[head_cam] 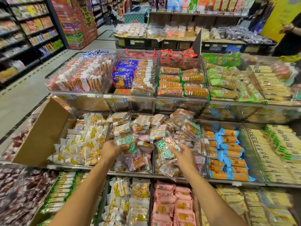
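Note:
I stand at a tiered shop display of clear plastic bins full of wrapped snacks. My left hand (112, 148) grips a green-labelled snack packet (128, 142) on top of the heap in the middle bin (130, 172). My right hand (183, 154) holds another green-labelled packet (164, 148) from its right side, thumb on the wrapper, over the neighbouring bin. Both packets lie among several similar packets with green, purple and red labels.
An open cardboard box (42, 134) of white and yellow packets sits to the left. Blue-wrapped biscuits (228, 154) fill the bin to the right. Pink packets (171, 203) lie in the bin below. Upper bins hold biscuit rolls. A person (291, 30) stands at far right; an aisle runs left.

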`<state>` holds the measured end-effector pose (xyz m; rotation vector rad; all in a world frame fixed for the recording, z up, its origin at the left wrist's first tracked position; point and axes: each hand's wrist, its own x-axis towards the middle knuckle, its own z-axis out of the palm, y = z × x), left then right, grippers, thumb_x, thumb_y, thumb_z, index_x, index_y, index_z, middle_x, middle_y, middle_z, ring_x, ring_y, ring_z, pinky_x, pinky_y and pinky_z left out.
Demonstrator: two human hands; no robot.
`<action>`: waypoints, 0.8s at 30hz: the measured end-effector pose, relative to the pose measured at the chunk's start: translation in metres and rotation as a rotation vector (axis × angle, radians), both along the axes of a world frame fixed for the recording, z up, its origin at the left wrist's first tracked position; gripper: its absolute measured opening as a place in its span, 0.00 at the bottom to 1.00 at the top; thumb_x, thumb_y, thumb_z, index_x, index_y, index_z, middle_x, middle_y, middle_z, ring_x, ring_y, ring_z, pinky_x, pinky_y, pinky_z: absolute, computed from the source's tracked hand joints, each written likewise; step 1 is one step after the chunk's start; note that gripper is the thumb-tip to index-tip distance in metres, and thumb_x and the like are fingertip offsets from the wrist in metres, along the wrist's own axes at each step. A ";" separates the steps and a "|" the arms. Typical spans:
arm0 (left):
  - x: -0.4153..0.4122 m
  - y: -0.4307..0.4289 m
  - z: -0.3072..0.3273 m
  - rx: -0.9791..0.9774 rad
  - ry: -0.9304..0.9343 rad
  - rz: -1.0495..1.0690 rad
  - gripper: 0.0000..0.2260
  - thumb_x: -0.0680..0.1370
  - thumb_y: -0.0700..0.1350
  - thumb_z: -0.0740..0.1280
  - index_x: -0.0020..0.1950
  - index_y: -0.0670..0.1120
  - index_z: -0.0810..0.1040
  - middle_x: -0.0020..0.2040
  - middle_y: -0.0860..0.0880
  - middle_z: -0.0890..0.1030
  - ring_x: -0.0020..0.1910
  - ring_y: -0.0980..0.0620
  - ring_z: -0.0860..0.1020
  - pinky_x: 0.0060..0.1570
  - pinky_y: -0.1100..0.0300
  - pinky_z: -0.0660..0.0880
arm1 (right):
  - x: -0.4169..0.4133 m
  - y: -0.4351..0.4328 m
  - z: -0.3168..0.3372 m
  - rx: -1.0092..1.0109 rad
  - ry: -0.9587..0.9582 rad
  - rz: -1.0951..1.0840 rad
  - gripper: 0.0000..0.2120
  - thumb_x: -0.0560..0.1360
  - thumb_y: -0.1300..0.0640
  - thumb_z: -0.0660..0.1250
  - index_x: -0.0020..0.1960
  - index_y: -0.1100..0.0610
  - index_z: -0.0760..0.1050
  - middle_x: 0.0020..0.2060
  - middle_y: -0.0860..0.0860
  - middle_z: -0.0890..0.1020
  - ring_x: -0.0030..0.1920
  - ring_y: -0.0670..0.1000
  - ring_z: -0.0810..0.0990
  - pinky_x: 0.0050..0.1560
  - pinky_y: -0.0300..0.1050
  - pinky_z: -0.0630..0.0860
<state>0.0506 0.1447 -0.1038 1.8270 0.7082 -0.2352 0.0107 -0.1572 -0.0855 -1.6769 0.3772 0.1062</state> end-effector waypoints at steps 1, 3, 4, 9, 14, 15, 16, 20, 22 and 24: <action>-0.002 0.001 0.000 -0.038 -0.021 -0.008 0.26 0.66 0.48 0.84 0.52 0.33 0.80 0.33 0.45 0.82 0.24 0.53 0.73 0.26 0.56 0.71 | 0.000 0.000 0.001 0.049 0.015 -0.019 0.39 0.77 0.44 0.74 0.82 0.54 0.62 0.79 0.53 0.67 0.70 0.54 0.74 0.68 0.56 0.76; -0.008 0.000 0.006 -0.074 -0.061 -0.034 0.31 0.66 0.47 0.84 0.60 0.33 0.78 0.41 0.41 0.85 0.28 0.52 0.78 0.29 0.51 0.76 | 0.000 0.001 0.003 0.170 0.049 -0.041 0.37 0.77 0.50 0.75 0.81 0.53 0.63 0.78 0.50 0.69 0.59 0.47 0.77 0.53 0.46 0.82; -0.011 0.000 0.006 -0.119 -0.092 -0.032 0.31 0.68 0.44 0.83 0.65 0.33 0.75 0.43 0.41 0.86 0.29 0.53 0.80 0.28 0.53 0.77 | -0.001 0.001 0.005 0.223 0.071 -0.050 0.36 0.77 0.52 0.75 0.81 0.52 0.64 0.77 0.50 0.70 0.57 0.46 0.77 0.48 0.44 0.82; -0.027 0.003 0.017 -0.369 -0.186 0.015 0.36 0.67 0.47 0.82 0.69 0.33 0.73 0.52 0.38 0.86 0.31 0.53 0.80 0.31 0.57 0.79 | -0.007 0.002 0.008 0.387 0.174 -0.101 0.37 0.76 0.53 0.77 0.80 0.52 0.65 0.72 0.54 0.73 0.54 0.50 0.77 0.57 0.60 0.84; -0.033 -0.001 0.013 -0.584 -0.070 -0.073 0.39 0.61 0.49 0.88 0.63 0.30 0.78 0.56 0.35 0.85 0.46 0.44 0.79 0.44 0.54 0.79 | -0.015 0.011 0.015 0.475 0.149 -0.147 0.36 0.77 0.55 0.75 0.80 0.56 0.63 0.79 0.56 0.66 0.55 0.53 0.79 0.55 0.60 0.84; -0.035 -0.004 0.013 -0.576 -0.067 -0.116 0.42 0.57 0.51 0.90 0.63 0.32 0.78 0.55 0.36 0.85 0.46 0.44 0.78 0.44 0.53 0.78 | -0.017 0.012 0.016 0.489 0.143 -0.150 0.35 0.77 0.54 0.76 0.79 0.57 0.64 0.77 0.56 0.68 0.58 0.54 0.77 0.52 0.57 0.85; -0.037 -0.009 0.016 -0.568 -0.061 -0.146 0.39 0.57 0.51 0.89 0.61 0.35 0.79 0.54 0.37 0.86 0.44 0.44 0.78 0.40 0.54 0.77 | -0.019 0.013 0.015 0.498 0.133 -0.156 0.35 0.76 0.54 0.76 0.78 0.58 0.65 0.74 0.56 0.72 0.60 0.54 0.76 0.49 0.55 0.86; -0.042 -0.032 0.024 -0.601 -0.055 -0.207 0.29 0.67 0.43 0.82 0.60 0.27 0.79 0.58 0.33 0.84 0.51 0.39 0.84 0.40 0.53 0.83 | -0.034 0.010 0.016 0.497 0.065 -0.223 0.37 0.77 0.53 0.75 0.81 0.60 0.62 0.74 0.54 0.72 0.68 0.54 0.74 0.43 0.47 0.83; -0.045 -0.044 0.030 -0.604 -0.052 -0.244 0.36 0.63 0.46 0.85 0.62 0.26 0.78 0.57 0.34 0.85 0.56 0.33 0.82 0.51 0.44 0.81 | -0.044 0.004 0.015 0.510 0.035 -0.256 0.36 0.78 0.53 0.75 0.80 0.61 0.64 0.77 0.52 0.69 0.65 0.50 0.75 0.41 0.44 0.83; -0.047 -0.058 0.032 -0.610 -0.038 -0.288 0.37 0.60 0.49 0.86 0.61 0.29 0.80 0.57 0.37 0.85 0.60 0.34 0.81 0.60 0.39 0.77 | -0.055 -0.006 0.012 0.501 0.011 -0.309 0.38 0.76 0.51 0.75 0.81 0.59 0.64 0.78 0.52 0.70 0.67 0.49 0.73 0.40 0.42 0.84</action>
